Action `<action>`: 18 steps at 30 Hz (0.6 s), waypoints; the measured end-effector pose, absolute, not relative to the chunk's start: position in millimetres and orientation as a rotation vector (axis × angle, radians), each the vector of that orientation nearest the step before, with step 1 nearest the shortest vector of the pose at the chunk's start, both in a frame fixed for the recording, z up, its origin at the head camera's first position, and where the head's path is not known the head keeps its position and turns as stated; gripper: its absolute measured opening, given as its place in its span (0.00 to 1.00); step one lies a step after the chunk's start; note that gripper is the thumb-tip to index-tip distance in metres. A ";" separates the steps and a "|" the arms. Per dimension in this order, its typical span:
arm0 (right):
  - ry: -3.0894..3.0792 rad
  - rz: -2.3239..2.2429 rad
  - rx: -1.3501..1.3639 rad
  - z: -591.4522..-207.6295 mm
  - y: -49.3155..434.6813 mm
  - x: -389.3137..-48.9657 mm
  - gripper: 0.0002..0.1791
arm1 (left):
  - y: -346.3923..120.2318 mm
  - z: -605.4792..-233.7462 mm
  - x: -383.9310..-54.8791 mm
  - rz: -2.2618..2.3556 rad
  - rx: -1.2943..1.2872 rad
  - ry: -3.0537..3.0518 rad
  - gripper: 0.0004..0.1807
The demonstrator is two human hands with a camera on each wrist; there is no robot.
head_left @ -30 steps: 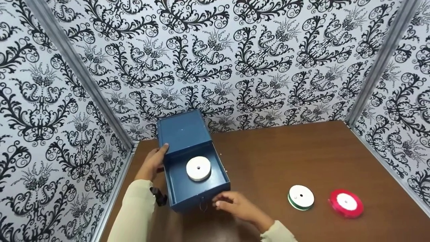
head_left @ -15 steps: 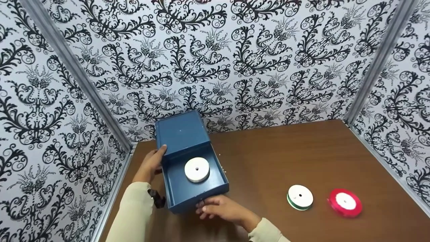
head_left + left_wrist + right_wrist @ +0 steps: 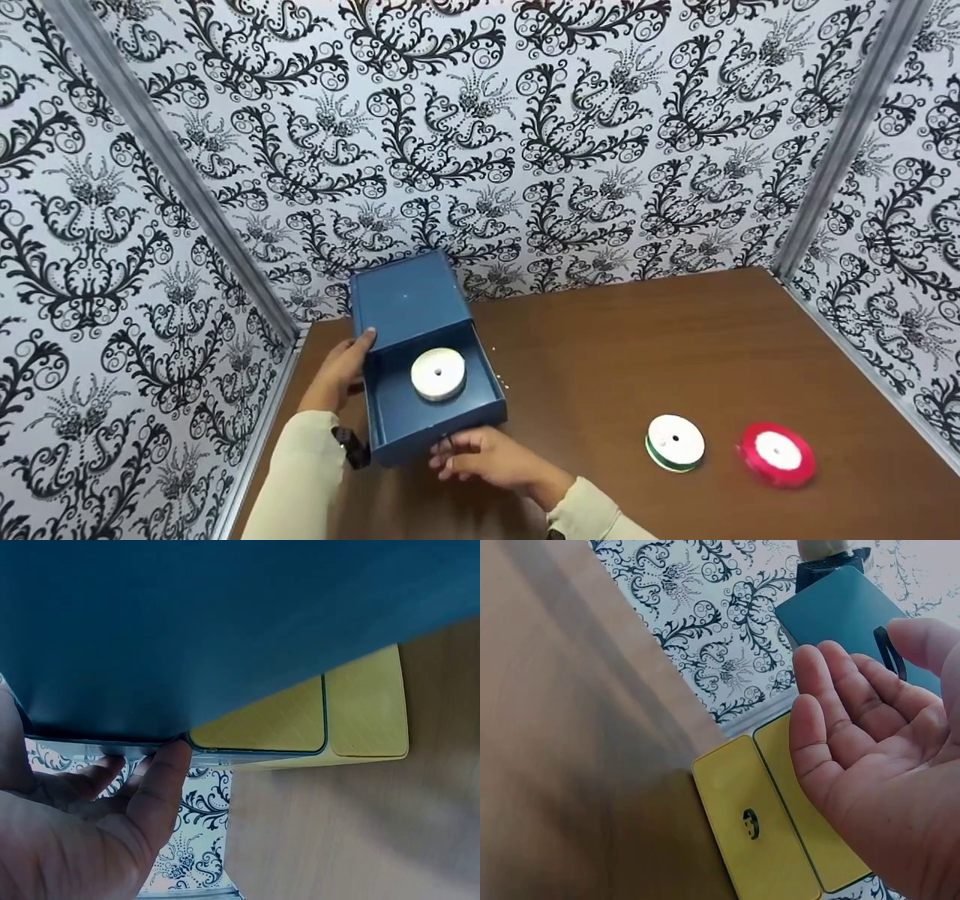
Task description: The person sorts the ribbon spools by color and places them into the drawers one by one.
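A blue box [image 3: 409, 296] with its drawer [image 3: 394, 420] pulled partway out sits on the left of the table in the head view. Inside the drawer lies a white spool of ribbon [image 3: 438, 373]. My left hand [image 3: 341, 371] grips the box's left side, thumb on top. At the drawer's front is my right hand [image 3: 491, 457], fingers loosely bent against it. In the right wrist view a black loop [image 3: 889, 652] shows between thumb and fingers, which stay apart. Yellow panels [image 3: 739, 780] appear in both wrist views; how they join the blue box I cannot tell.
To the right on the brown table [image 3: 600, 360] lie a white spool with green ribbon [image 3: 675, 441] and a red ribbon spool [image 3: 778, 452]. Small white specks lie beside the box. Patterned walls [image 3: 480, 135] stand behind and at both sides.
My right hand has moved left along the drawer's front. The drawer has slid slightly into the box, carrying the white spool with it. The left hand keeps its grip.
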State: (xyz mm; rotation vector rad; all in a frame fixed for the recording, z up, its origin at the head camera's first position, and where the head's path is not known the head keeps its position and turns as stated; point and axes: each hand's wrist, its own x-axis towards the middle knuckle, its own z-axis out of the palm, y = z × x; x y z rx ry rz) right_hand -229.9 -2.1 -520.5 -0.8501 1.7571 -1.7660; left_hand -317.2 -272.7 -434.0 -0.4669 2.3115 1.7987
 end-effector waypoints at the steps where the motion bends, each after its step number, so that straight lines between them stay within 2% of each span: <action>1: 1.753 -1.765 -0.835 -519.0 -3.6 -231.5 0.12 | -273.8 -433.6 -316.7 1.788 -0.470 2.318 0.47; 12: 1.632 -1.934 -0.552 -508.2 -20.6 -253.9 0.13 | -273.2 -435.5 -314.9 1.820 -0.500 2.297 0.45; 18: 1.615 -1.974 -0.487 -502.9 -28.8 -273.6 0.14 | -268.4 -434.9 -317.9 1.831 -0.500 2.291 0.43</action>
